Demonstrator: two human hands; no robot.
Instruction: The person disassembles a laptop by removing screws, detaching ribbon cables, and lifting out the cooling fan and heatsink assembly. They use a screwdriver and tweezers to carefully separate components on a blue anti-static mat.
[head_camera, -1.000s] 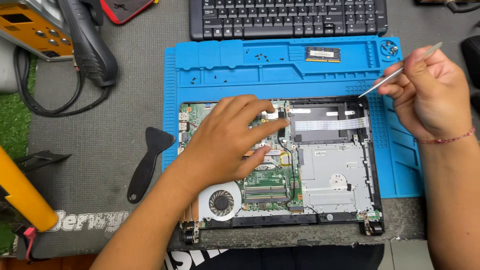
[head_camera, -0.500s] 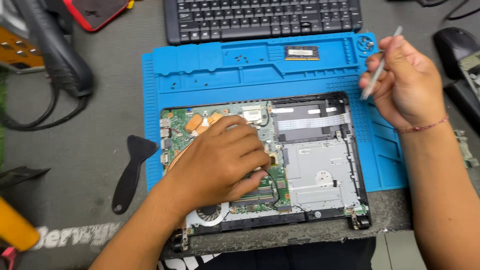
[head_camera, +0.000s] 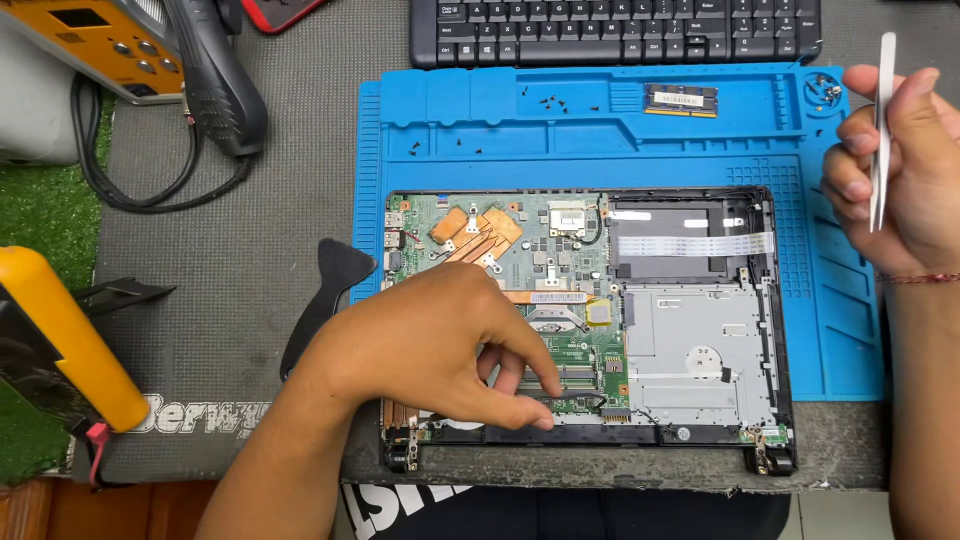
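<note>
From the head camera we look down on an opened laptop base (head_camera: 690, 330) lying on a blue work mat (head_camera: 600, 125), its green circuit board (head_camera: 560, 260) bare on the left half and a grey metal plate (head_camera: 695, 345) on the right. Our left hand (head_camera: 425, 345) rests palm-down over the lower left of the board, the fingers (head_camera: 540, 385) loosely curled, with the tips pressing down near the front edge of the base; we cannot tell whether they grip anything there. Our right hand (head_camera: 900, 175) hovers off the mat's right edge, well apart from the laptop, fingers drawn together and pinching a pair of metal tweezers (head_camera: 882, 130) held nearly upright. A black keyboard (head_camera: 615, 30) lies just beyond the mat, small black screws (head_camera: 550, 100) and a memory module (head_camera: 681, 98) sit in the mat's upper trays, and a black plastic pry tool (head_camera: 325, 300) lies just left of the mat.
</note>
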